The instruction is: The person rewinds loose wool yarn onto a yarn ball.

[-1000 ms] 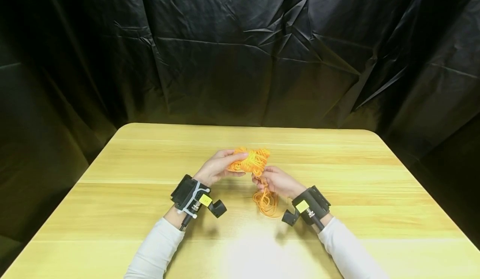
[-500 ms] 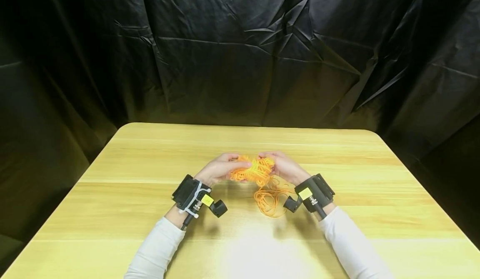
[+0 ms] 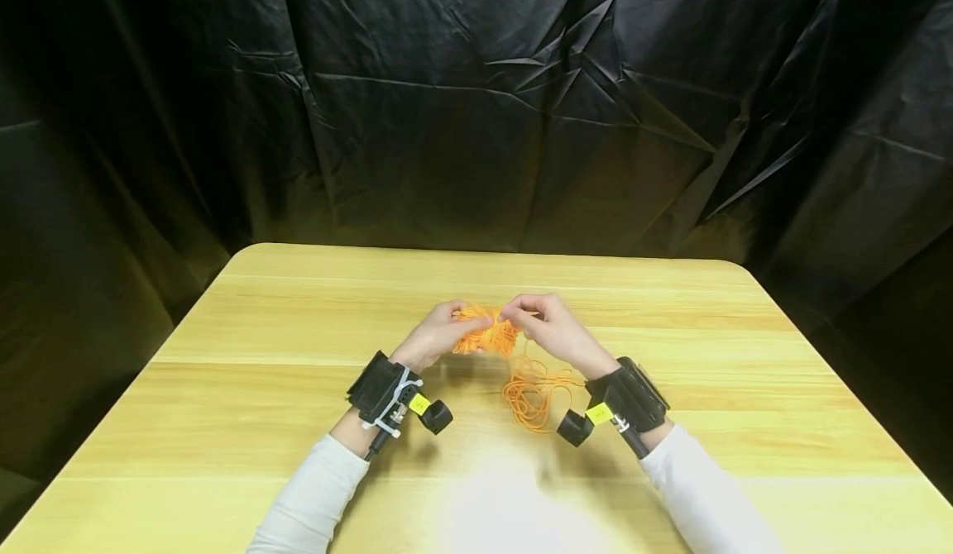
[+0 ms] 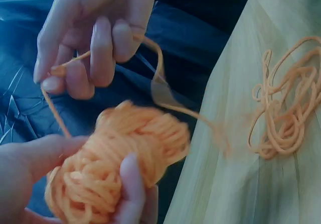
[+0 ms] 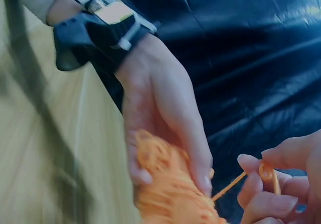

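An orange yarn bundle (image 3: pixel 486 337), wound thickest about its middle, is gripped in my left hand (image 3: pixel 435 335) above the table. Thumb and fingers wrap one end of the bundle (image 4: pixel 115 158) in the left wrist view. Close on its right, my right hand (image 3: pixel 547 322) pinches a strand of the same yarn between thumb and forefinger. That strand (image 4: pixel 56 111) runs taut from the bundle to the fingertips of the right hand (image 4: pixel 95 43), passes through the fingers and trails off toward the table. A loose heap of yarn (image 3: pixel 530 397) lies below the hands.
The light wooden table (image 3: pixel 260 422) has rounded far corners. Behind it hangs a creased black sheet (image 3: pixel 447 165). Both wrists carry black straps with small cameras; the right camera (image 3: pixel 575 427) sits close beside the loose yarn.
My right hand has risen from below the bundle to its right end, then up to its upper right, drawing a strand along. The left hand keeps its grip, the bundle shifting slightly.
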### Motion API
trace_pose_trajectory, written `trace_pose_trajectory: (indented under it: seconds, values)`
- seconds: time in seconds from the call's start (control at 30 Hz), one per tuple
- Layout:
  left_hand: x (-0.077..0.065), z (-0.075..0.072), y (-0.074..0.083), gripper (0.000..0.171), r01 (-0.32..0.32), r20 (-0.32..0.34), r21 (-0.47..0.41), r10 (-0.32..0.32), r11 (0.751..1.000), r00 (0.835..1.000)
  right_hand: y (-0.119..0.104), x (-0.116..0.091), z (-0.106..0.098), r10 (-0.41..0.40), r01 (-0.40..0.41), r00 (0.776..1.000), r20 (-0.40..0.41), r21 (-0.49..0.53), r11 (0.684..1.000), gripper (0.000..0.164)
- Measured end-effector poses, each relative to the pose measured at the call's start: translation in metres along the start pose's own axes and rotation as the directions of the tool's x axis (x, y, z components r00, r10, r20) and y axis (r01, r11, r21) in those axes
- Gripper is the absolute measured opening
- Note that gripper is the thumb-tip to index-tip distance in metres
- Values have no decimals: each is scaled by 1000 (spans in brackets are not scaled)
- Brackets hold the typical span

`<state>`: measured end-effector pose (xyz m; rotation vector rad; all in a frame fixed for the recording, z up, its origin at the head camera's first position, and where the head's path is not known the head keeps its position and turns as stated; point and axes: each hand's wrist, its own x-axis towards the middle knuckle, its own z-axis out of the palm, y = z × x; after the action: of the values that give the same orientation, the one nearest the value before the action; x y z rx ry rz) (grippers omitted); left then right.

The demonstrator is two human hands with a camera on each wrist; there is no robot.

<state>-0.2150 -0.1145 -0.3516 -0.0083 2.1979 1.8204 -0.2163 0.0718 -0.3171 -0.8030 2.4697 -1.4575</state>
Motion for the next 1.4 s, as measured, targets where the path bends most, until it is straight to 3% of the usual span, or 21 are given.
trace_pose_trajectory:
  seconds: [0.23, 0.33, 0.53, 0.67, 0.87, 1.0, 1.2, 1.4]
  values:
    - [2, -4, 3, 31, -43, -138, -60, 34, 997, 990, -4, -11, 15, -84, 85, 993, 86, -16, 996, 23]
    - [3, -5, 5, 30, -84, -165, -146, 59, 986, 984, -1, -15, 21, -109, 112, 986, 125, -21, 993, 25]
    - [1, -6, 8, 35, -141, -97, -363, 113, 921, 989, 10, -16, 31, -120, 113, 972, 202, 44, 993, 28]
    - [0, -7, 9, 35, -120, -43, -408, 113, 905, 993, 24, -11, 35, -59, 30, 968, 243, 119, 992, 31]
    - [-2, -9, 9, 35, -81, 6, -414, 92, 907, 996, 49, -3, 33, 69, -125, 957, 281, 189, 974, 35]
    - [-2, -9, 8, 35, -44, 57, -378, 71, 925, 996, 61, 2, 27, 129, -217, 948, 292, 295, 930, 36]
    - [-3, -9, 4, 33, 3, 158, -233, 35, 972, 987, 66, 6, 16, 120, -239, 954, 274, 457, 856, 20]
    - [-2, -9, 3, 33, -4, 236, -161, 42, 987, 971, 57, 10, 3, 148, -225, 970, 192, 483, 846, 15]
